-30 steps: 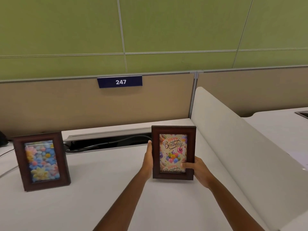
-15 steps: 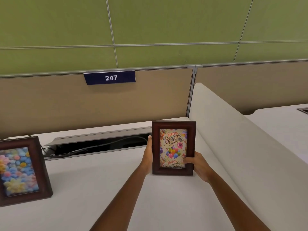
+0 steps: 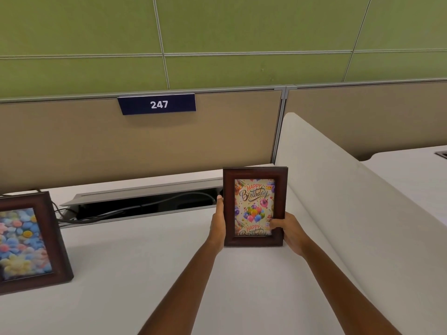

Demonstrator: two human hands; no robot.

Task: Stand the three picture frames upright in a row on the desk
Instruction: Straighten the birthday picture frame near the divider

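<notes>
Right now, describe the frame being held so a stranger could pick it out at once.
Start at the blue 247 sign on the tan partition, then drop down and right to the white desk beside the pale divider. There a dark wooden frame stands upright between the left hand and right hand. It shows a Happy Birthday balloon card, unlike the flower-picture frame at far left.

Bright even indoor light, soft shadows, sharp focus, wide-angle bowing at edges

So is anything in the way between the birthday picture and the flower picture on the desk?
Nothing visible: bare white desk lies between the dark wooden birthday-card frame and the dark wooden flower-picture frame.
</notes>
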